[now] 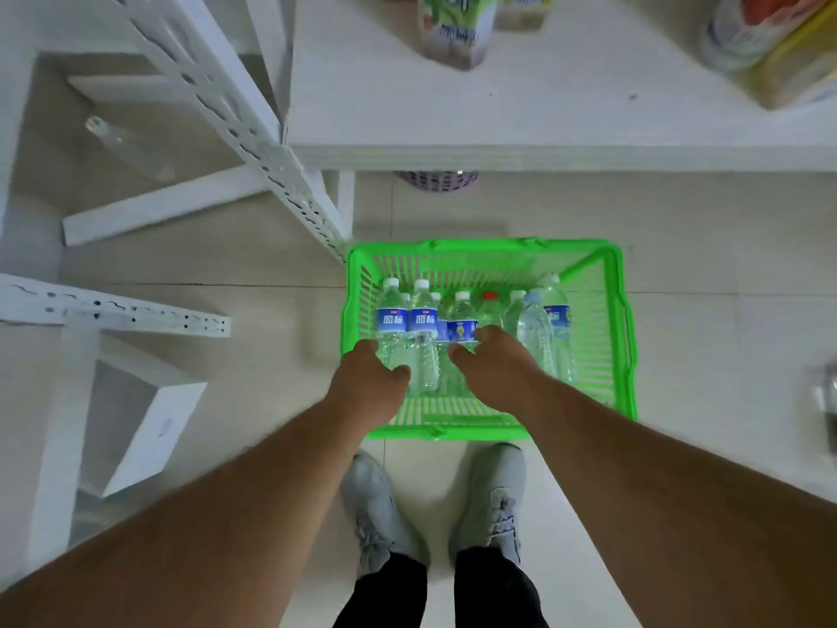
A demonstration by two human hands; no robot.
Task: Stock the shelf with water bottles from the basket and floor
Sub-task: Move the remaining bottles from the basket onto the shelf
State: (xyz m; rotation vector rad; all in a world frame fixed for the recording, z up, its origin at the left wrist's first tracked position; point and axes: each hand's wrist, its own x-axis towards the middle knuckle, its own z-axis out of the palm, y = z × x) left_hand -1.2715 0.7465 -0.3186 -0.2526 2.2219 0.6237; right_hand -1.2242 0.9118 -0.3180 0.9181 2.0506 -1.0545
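Note:
A green plastic basket (627,337) stands on the floor in front of my feet, with several clear water bottles upright inside. My left hand (369,385) reaches in and curls around the lower body of the leftmost blue-labelled bottle (389,319). My right hand (496,371) wraps thumb and fingers around a blue-labelled bottle (462,321) in the middle. A red-capped bottle (490,305) and larger bottles (536,330) stand to its right. The white shelf board (521,129) lies just beyond the basket. Another bottle (822,398) lies blurred on the floor at the right edge.
Green drink cartons (453,29) and yellow-packed goods (779,52) stand on the shelf board. A perforated white upright (253,142) runs down to the basket's left corner. An empty clear bottle (129,149) lies on the left lower shelf. A white box (145,423) sits lower left.

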